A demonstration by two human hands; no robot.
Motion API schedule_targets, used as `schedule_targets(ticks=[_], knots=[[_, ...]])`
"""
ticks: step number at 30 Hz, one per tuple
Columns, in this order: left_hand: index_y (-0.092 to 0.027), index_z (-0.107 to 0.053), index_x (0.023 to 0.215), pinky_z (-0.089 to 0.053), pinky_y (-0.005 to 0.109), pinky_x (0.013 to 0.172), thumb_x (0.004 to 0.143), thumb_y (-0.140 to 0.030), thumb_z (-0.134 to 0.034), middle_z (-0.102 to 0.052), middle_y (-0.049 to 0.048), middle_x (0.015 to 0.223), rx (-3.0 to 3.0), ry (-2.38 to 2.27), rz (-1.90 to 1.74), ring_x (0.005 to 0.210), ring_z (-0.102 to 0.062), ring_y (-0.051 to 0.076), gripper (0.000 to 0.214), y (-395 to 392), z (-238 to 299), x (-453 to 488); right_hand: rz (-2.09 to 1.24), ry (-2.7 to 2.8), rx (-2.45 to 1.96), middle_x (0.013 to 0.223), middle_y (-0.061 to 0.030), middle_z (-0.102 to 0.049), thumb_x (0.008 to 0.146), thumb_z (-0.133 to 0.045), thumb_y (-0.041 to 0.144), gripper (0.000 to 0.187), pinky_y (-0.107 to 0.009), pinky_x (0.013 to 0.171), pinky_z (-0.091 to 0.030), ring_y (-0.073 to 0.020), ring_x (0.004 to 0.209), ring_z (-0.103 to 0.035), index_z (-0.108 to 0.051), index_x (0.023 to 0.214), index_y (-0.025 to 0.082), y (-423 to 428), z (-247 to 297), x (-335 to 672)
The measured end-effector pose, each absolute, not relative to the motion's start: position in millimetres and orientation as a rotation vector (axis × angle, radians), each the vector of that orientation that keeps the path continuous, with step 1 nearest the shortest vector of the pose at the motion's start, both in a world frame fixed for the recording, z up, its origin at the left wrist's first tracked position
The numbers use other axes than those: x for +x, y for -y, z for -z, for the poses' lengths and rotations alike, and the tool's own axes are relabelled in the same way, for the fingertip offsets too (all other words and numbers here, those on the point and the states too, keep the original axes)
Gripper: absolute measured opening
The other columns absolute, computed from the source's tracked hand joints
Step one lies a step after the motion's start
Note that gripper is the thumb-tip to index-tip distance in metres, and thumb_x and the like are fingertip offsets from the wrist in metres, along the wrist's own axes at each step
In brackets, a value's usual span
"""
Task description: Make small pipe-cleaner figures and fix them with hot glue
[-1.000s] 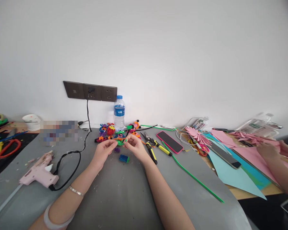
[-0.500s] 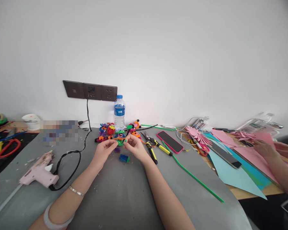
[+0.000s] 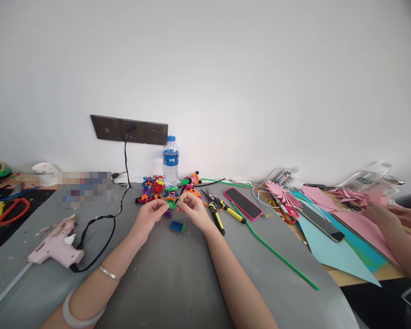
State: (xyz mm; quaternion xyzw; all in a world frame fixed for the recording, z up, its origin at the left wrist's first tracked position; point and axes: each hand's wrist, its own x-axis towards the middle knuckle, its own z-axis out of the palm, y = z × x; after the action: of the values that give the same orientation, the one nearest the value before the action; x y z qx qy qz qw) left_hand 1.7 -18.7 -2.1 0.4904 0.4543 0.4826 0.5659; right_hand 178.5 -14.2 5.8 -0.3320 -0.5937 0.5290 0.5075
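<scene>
My left hand (image 3: pixel 152 215) and my right hand (image 3: pixel 193 211) meet in the middle of the grey table, fingertips pinched. Between them is a small bent piece of green and orange pipe cleaner (image 3: pixel 173 205), partly covered by the fingers. Just behind stand several small colourful pipe cleaner figures (image 3: pixel 158 184), one of them red and yellow. Nearer to me lies a short blue roll with a green end (image 3: pixel 177 226). Pliers with yellow and black handles (image 3: pixel 222 208) rest right of my right hand, beside a long green pipe cleaner (image 3: pixel 277 252).
A pink glue gun (image 3: pixel 56 246) with a black cord lies on the left. A water bottle (image 3: pixel 171 160) stands by the wall. To the right are a pink-cased phone (image 3: pixel 243 203), coloured paper (image 3: pixel 332 251) and another person's hands (image 3: pixel 385 219). Scissors (image 3: pixel 13 212) lie far left.
My hands keep their pinch at almost the same spot. At the right, the other person's hands have shifted slightly over the pink paper.
</scene>
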Motion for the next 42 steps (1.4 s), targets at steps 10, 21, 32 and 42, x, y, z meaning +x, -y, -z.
schedule_targets(ticks=[10,21,32,42], knots=[[-0.016,-0.065,0.074,-0.025,0.022,0.047,0.068,-0.049,-0.072,-0.048,-0.0029,0.062,1.222,-1.095,-1.110,0.050,-0.033,0.008,0.034,20,0,2,-1.312,1.414,-0.809,0.065,0.0023,-0.057,0.079,-0.067,0.044,0.029,-0.026,0.059,-0.043,-0.0123,0.058,-0.052,-0.051,0.079,0.020,15,-9,178],[-0.016,-0.066,0.075,-0.024,0.022,0.047,0.068,-0.048,-0.072,-0.048,-0.0031,0.062,1.203,-1.099,-1.096,0.050,-0.034,0.007,0.033,20,0,2,-1.362,1.411,-0.802,0.065,0.0022,-0.057,0.079,-0.068,0.043,0.029,-0.025,0.060,-0.041,-0.0118,0.058,-0.052,-0.051,0.079,0.019,17,-12,180],[-0.016,-0.064,0.072,-0.026,0.021,0.047,0.067,-0.048,-0.071,-0.047,-0.0033,0.060,1.244,-1.103,-1.050,0.050,-0.034,0.008,0.033,23,-7,3,-1.405,1.424,-0.807,0.064,0.0028,-0.056,0.078,-0.068,0.044,0.030,-0.025,0.058,-0.042,-0.0112,0.057,-0.052,-0.051,0.078,0.019,17,-11,181],[-0.017,-0.062,0.068,-0.026,0.023,0.049,0.069,-0.047,-0.069,-0.047,-0.0030,0.060,1.349,-1.040,-0.914,0.051,-0.034,0.009,0.032,25,-9,3,-1.458,1.444,-0.776,0.062,0.0042,-0.052,0.078,-0.069,0.045,0.031,-0.023,0.056,-0.042,-0.0092,0.053,-0.050,-0.052,0.079,0.019,15,-7,184]])
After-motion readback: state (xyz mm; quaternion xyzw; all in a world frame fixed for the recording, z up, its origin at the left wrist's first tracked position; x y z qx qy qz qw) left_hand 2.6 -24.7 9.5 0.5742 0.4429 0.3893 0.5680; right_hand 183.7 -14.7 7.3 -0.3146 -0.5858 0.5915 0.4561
